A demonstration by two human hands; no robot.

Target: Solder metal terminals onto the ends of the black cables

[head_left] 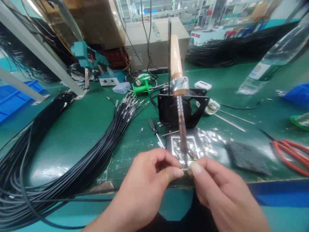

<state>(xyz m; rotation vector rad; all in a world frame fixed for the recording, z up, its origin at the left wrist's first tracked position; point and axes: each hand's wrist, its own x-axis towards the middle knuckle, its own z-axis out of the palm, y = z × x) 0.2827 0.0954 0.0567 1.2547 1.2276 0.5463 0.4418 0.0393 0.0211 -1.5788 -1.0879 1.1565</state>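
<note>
My left hand [147,180] and my right hand [217,190] meet at the near edge of the green bench, both pinched on a tiny metal piece [185,170] between the thumbs. That piece sits right at the tip of a soldering iron [180,106] with a wooden handle, clamped tilted in a black stand [169,111]. Under the tip lies a small metal tray [175,145] with several silvery terminals. I cannot make out a wire end in my fingers.
A big bundle of black wires [60,151] with metal terminals fans across the left. A small screwdriver [154,129], a dark sponge pad [246,156], red-handled scissors [292,151], a green solder spool [142,85], a plastic bottle [272,58] and blue bins [298,93] surround the stand.
</note>
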